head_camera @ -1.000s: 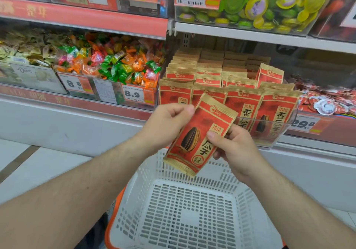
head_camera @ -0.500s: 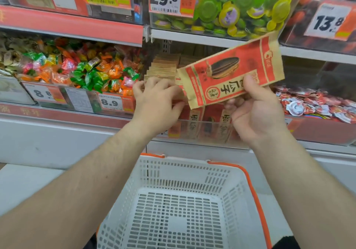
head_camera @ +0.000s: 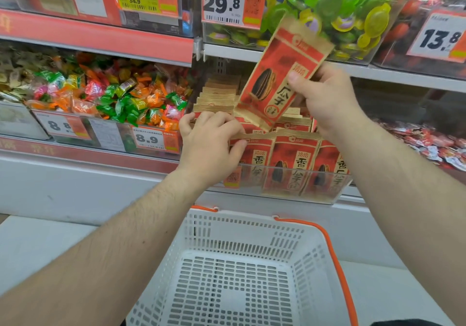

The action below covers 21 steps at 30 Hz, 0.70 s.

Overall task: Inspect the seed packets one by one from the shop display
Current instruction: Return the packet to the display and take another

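Change: packet [head_camera: 280, 73] now stands nearly upright, where half a second ago it lay sideways.
Right hand [head_camera: 327, 98]: pinches the packet's right edge, thumb on its front, above the bin [head_camera: 325, 189].
Left hand [head_camera: 209, 146]: fingers curled over the top of the front-left packets [head_camera: 254, 159] in the bin, thumb pressing one.
Basket [head_camera: 252, 235]: white, orange-rimmed, below the bin.
Candies [head_camera: 121, 96]: left of the bin.

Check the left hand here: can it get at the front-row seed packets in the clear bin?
Probably yes. The left hand already rests on the front-row seed packets, nothing between; the right hand holds the lifted packet above, clear of it.
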Motion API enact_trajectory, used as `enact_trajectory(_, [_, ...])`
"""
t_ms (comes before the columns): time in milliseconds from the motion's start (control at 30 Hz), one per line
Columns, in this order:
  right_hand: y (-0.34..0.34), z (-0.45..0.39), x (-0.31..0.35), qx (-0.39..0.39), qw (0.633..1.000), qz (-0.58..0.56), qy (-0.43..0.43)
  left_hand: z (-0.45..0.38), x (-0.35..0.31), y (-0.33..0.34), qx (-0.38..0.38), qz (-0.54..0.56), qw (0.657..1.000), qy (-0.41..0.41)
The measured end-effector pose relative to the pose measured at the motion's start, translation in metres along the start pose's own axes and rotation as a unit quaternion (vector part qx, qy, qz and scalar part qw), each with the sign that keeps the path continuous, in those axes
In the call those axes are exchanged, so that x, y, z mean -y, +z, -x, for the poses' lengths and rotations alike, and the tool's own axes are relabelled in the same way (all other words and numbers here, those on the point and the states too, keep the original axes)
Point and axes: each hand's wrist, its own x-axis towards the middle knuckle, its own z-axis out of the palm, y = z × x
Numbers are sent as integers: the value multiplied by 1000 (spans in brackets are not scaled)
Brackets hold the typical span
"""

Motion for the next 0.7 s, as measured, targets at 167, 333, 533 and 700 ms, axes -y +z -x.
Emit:
enact_trajectory(167, [8, -5, -7, 106, 975, 179, 74, 0, -1, 0, -8, 3, 1000, -3])
enact_trajectory(333, [16, -7, 3, 128, 951, 274, 68, -1, -2, -2, -4, -1, 1000, -2])
enact_trajectory(533, [28, -13, 12, 184, 891, 415, -8, 0, -1, -2, -17, 5, 1000, 5])
enact_trajectory(700, [33, -19, 18, 248, 852, 461, 6, -4, -5, -7, -23, 8, 1000, 7])
